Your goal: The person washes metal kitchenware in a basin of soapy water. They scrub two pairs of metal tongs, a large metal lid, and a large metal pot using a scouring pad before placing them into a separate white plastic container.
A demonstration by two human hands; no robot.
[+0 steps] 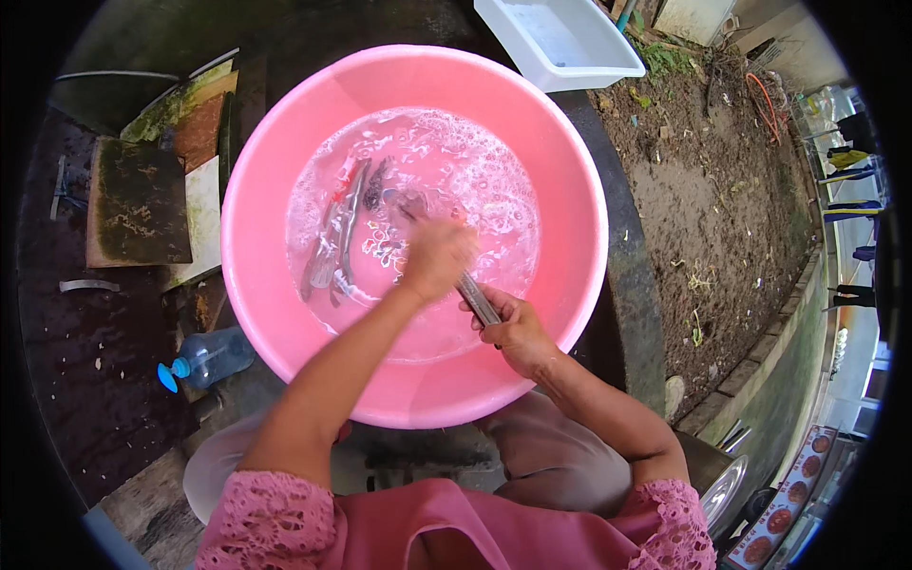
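A big pink basin holds foamy water. Over its near right part, my right hand is closed around a long, narrow dark-grey thing with lengthwise lines; its exact kind does not show. My left hand is at the far end of that thing, above the water, and its fingers are smeared by motion. A dark tip shows just beyond them. To the left of that hand, several long, thin dark utensils lie in the water. Beside them is a cluster of small white loops, perhaps glare.
A white plastic tub stands beyond the basin on the right. A clear bottle with a blue top lies at the basin's left. Mossy boards lean farther left. Bare soil stretches to the right, bordered by a low curb.
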